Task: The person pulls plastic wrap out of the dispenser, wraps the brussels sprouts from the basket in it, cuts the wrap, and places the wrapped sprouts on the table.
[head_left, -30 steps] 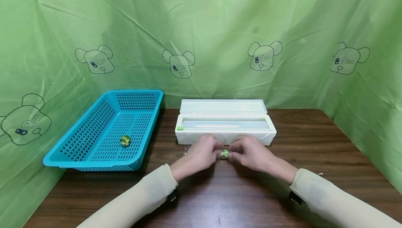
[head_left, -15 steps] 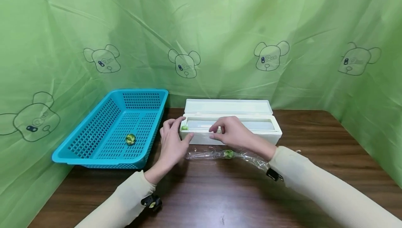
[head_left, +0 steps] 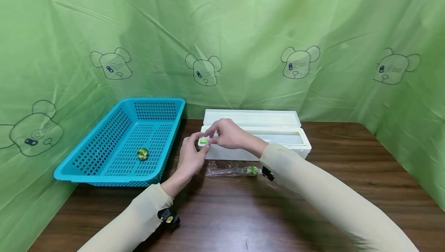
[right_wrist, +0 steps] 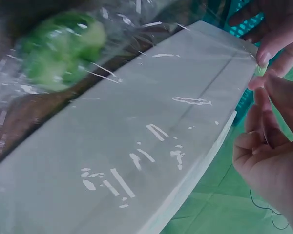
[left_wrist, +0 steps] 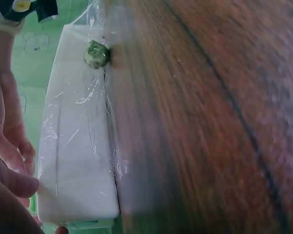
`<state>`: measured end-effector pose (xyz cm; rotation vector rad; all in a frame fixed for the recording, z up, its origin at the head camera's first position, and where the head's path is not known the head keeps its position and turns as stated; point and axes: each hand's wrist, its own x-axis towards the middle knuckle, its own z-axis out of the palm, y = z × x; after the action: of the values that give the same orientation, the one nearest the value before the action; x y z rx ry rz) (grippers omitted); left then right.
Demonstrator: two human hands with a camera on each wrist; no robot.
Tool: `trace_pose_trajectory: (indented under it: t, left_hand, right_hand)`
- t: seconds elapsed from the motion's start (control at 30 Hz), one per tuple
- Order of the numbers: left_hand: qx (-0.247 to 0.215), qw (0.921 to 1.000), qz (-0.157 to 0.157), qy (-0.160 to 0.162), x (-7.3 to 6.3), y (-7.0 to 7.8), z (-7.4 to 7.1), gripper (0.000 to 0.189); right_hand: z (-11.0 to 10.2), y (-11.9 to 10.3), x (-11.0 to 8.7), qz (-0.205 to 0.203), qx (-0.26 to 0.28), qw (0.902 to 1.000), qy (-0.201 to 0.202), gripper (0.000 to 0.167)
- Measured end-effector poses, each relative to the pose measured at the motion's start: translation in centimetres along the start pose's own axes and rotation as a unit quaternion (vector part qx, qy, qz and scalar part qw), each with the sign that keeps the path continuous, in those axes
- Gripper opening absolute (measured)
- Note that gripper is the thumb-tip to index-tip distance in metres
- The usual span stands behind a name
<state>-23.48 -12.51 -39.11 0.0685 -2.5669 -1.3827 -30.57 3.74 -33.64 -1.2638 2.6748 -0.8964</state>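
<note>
A white cling film box (head_left: 257, 152) lies with its lid raised behind it. My left hand (head_left: 190, 158) holds its left end, thumb at the front face and fingers at the corner. My right hand (head_left: 229, 134) reaches across to that same end, thumb and forefinger pinching the small green slide cutter (head_left: 204, 141). In front of the box a Brussels sprout (head_left: 252, 171) lies in a twisted strip of cling film (head_left: 226, 171); the right sleeve hides the strip's right part. The right wrist view shows the film-covered sprout (right_wrist: 63, 51) up close.
A blue plastic basket (head_left: 104, 180) stands on the left with one Brussels sprout (head_left: 142, 153) inside. The brown wooden table (head_left: 222, 221) reaches to a green curtain (head_left: 250, 20) at the back and sides.
Both hands have left the wrapped sprout. My left hand has gone to the box's left end; my right has moved over the box, then leftward to the green slide cutter.
</note>
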Motion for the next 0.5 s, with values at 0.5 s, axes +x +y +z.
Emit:
trace_pose_trajectory:
  t: [0.5]
  left_hand:
    - [-0.027,0.9994,-0.015,0.013,0.0,-0.2,0.0,0.040]
  right_hand:
    - [0.0,0.0,2.1,-0.032,0.017,0.9966,-0.074,0.025]
